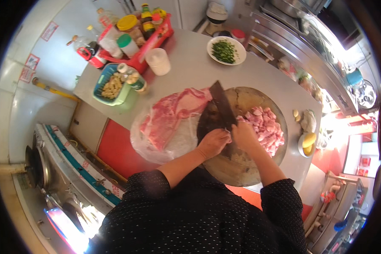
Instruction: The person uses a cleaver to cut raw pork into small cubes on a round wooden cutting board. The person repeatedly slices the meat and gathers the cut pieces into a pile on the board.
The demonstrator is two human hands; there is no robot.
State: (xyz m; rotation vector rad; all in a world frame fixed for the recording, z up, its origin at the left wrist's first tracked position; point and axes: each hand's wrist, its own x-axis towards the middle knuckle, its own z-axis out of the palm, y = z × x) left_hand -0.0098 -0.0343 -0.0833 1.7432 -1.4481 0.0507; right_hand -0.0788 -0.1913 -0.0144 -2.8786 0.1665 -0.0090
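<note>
My right hand [245,135] grips the handle of a broad dark cleaver [223,103] over a round wooden chopping block [238,168]. Close beside it, my left hand [214,143] pinches a small piece of raw meat [229,137] near the blade's handle end. Chopped raw meat [268,130] lies in a heap on the block's right side. To the left, a large slab of raw meat [173,111] rests on a clear plastic bag [181,139], with its upper right end at the block's edge near the cleaver tip.
On the metal table [187,63] stand a white plate [211,58] of chopped greens, a white tub [158,63], a red basket [143,60] of bottles and jars, and a green-blue basket [114,101] of garlic or ginger pieces. A small bowl [301,149] with yellow items sits at the right edge.
</note>
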